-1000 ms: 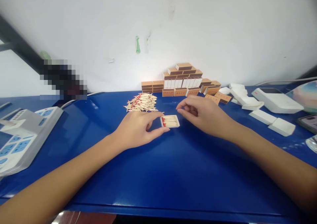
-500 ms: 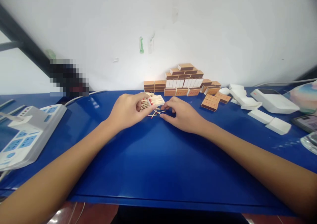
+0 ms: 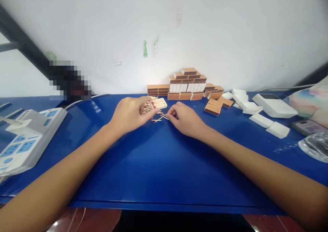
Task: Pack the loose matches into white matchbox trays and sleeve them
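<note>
A white matchbox tray (image 3: 161, 103) with red-tipped matches lying in it is gripped at its left end between the thumb and fingers of my left hand (image 3: 130, 114). Behind and below that hand spreads a pile of loose matches (image 3: 146, 109), partly hidden by the fingers. My right hand (image 3: 185, 117) is closed in a pinch to the right of the tray, with a single match (image 3: 164, 116) at its fingertips. A few more matches (image 3: 155, 120) lie on the blue table just in front of the tray.
Stacked matchboxes (image 3: 187, 77) stand against the wall, with more matchboxes (image 3: 213, 107) to their right. White empty trays (image 3: 261, 120), a white device (image 3: 275, 105) and a phone (image 3: 310, 126) lie farther right. At left sits a power strip (image 3: 48, 136) on the blue table (image 3: 153, 177).
My right hand's thumb and fingers have closed together on a match beside the tray. My left hand still holds the tray. The whole view has shifted slightly.
</note>
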The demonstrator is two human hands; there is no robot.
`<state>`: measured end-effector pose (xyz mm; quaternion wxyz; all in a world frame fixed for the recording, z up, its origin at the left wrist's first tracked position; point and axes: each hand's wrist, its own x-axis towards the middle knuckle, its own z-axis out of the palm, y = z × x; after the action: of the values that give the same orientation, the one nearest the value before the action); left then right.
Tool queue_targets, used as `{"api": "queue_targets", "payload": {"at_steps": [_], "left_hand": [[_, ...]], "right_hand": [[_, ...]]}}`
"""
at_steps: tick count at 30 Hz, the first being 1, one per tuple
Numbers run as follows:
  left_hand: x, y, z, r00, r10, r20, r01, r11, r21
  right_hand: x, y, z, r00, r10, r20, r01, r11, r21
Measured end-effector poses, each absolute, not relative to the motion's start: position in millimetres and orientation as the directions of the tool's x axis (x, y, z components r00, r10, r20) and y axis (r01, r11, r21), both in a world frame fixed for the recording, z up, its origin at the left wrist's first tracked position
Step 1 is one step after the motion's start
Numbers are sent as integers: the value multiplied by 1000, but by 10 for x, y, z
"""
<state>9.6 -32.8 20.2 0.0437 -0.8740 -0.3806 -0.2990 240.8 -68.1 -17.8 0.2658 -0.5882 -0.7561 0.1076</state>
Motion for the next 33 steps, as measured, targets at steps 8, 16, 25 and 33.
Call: {"api": "queue_targets", "payload": {"at_steps": [8,16,25,33], "left_hand": [[130,-352,156,548,646,531,703,-700,126],[139,-360,108,605,620,500,667,-738,108],[174,-429,40,684,586,435,576,-799,171],[210,-499,33,706,534,466,501,-841,204]], "right_hand": [[2360,-737,-187,-188,944,272,841,297,-453],[2624,-761,-118,-242,958,155,881,284,-379],[2866,-870,17,-348,854,386,754,500,-427],[2734,-995,50,-454,842,293,718,540,-438]]}}
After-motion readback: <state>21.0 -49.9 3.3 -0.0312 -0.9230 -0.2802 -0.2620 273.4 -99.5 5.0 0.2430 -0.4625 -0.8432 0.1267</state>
